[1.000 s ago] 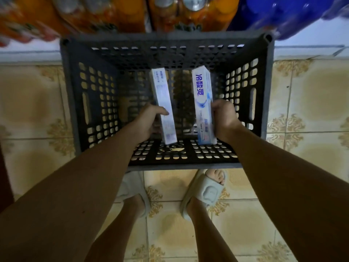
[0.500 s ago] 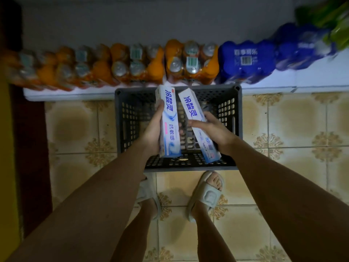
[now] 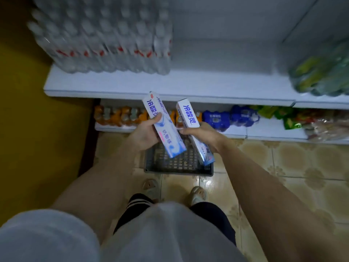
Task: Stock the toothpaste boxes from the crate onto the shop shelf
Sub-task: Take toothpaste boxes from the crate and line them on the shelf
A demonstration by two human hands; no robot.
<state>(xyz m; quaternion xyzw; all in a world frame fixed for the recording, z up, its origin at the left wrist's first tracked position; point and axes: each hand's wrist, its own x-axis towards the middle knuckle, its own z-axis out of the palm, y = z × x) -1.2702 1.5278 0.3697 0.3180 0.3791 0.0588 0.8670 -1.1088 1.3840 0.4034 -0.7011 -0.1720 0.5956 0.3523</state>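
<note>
A person's left hand (image 3: 144, 136) and right hand (image 3: 203, 134) each hold a toothpaste box (image 3: 164, 124), fingers curled round mid-length, above the crate (image 3: 177, 168), below the shelf (image 3: 217, 86); light, stiff cardboard, probably crushable if squeezed.

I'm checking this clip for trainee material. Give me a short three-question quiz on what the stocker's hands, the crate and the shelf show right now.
1. True or false: each hand holds one toothpaste box.
2. What stands at the left end of the white upper shelf? A) shrink-wrapped water bottles B) orange drink bottles C) toothpaste boxes
3. Where is the grey plastic crate?

Key
1. True: the left hand grips the left toothpaste box; the right hand grips the right toothpaste box.
2. A, the water bottle pack.
3. On the tiled floor, below both hands, before the bottom shelf.
</note>
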